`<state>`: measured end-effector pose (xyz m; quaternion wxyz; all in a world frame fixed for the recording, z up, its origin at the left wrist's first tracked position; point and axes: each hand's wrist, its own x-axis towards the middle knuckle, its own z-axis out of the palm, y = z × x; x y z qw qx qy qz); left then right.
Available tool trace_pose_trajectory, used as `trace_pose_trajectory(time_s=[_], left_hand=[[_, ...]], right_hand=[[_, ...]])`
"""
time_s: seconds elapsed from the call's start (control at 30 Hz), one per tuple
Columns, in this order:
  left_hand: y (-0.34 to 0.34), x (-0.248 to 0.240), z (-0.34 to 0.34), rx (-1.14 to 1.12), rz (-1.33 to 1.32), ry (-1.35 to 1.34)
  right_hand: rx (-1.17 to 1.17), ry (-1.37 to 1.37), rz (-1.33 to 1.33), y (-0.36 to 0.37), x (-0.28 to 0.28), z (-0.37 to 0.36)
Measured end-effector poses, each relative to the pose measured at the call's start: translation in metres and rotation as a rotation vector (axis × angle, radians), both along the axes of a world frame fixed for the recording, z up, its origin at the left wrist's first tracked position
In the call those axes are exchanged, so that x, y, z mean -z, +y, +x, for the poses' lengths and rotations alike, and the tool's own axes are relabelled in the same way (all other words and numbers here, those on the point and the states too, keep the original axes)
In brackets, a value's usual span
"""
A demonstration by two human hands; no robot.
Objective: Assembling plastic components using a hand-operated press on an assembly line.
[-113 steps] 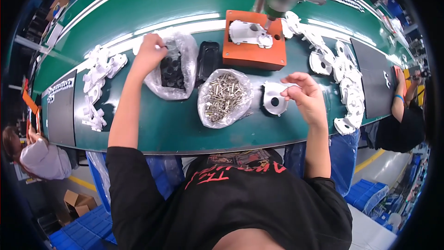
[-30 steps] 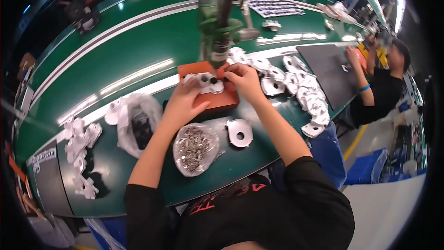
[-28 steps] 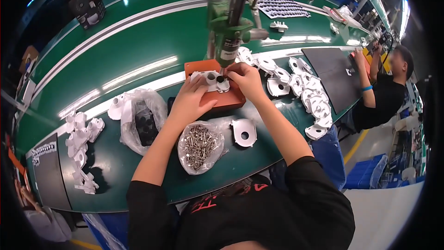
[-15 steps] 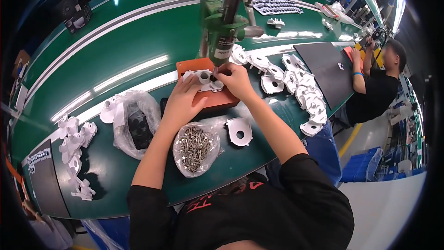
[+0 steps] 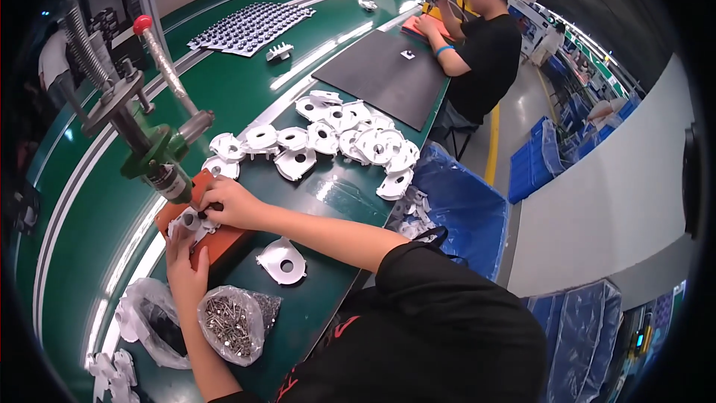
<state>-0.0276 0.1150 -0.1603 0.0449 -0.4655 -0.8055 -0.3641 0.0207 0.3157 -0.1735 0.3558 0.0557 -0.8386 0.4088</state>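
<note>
A white plastic part (image 5: pixel 189 221) lies on an orange fixture block (image 5: pixel 227 242) under the tip of a green press tool (image 5: pixel 159 158) with a red-knobbed lever. My left hand (image 5: pixel 183 257) reaches up from below and holds the part's near side down. My right hand (image 5: pixel 224 204) comes in from the right, its fingertips pinched together on the part's top just below the tool tip. Whether they also hold something small is hidden.
A clear bag of screws (image 5: pixel 233 319) and a bag of dark parts (image 5: pixel 151 321) lie near me. One white part (image 5: pixel 282 261) sits beside the block, and a pile of them (image 5: pixel 339 138) beyond. A black mat (image 5: pixel 384 75), a seated co-worker (image 5: pixel 485 37) and blue bins (image 5: pixel 466 213) are on the right.
Earlier my left hand was in the dark-parts bag and my right by the screws. Both are now at the orange block. The view has swung right; the hands barely moved.
</note>
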Motion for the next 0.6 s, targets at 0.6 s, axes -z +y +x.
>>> trace_pose_trajectory(time_s=[0.6], left_hand=[[-0.001, 0.006, -0.006, 0.001, -0.087, 0.031]], right_hand=[[0.003, 0.024, 0.027, -0.001, 0.006, -0.001]])
